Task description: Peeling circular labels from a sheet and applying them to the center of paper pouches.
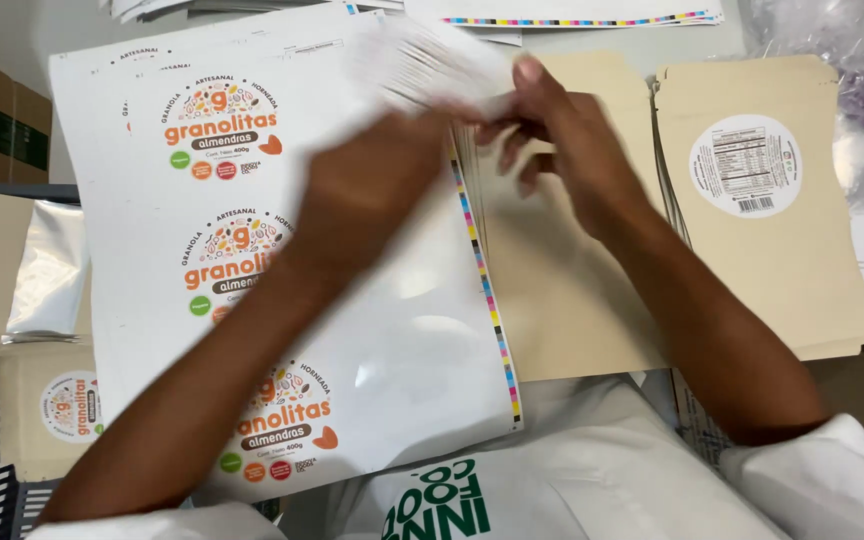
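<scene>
1. Round label (422,60): a white sticker, blurred by motion, sits between both hands above the upper middle of the worktop, over the top edge of the glossy sheet.
2. The right hand (562,140) pinches the label's right edge between thumb and fingertips, the other fingers curled loosely beneath.
3. The left hand (372,190) reaches up from the lower left with its back to the camera; its fingers are at the label's lower edge, but how tightly they close on it cannot be told through the blur.
4. The label sheet (252,250), large, glossy and white, covers the left and middle of the worktop. Round colourful printed stickers run down it in a column, and a strip of small colour squares lines its right edge.
5. A stack of plain tan pouches (552,300) lies just to the right of the sheet, under the right forearm, its left edges fanned out slightly.
6. A second stack of tan pouches (782,250) lies towards the right edge of the worktop; the top one carries a round white sticker (745,165) with fine print.
7. At the left edge, a silver pouch (47,270) rests on more tan pouches, and below it another tan pouch (52,410) bears a round colourful label.
8. Clear crumpled plastic (832,40) fills the top right corner.
</scene>
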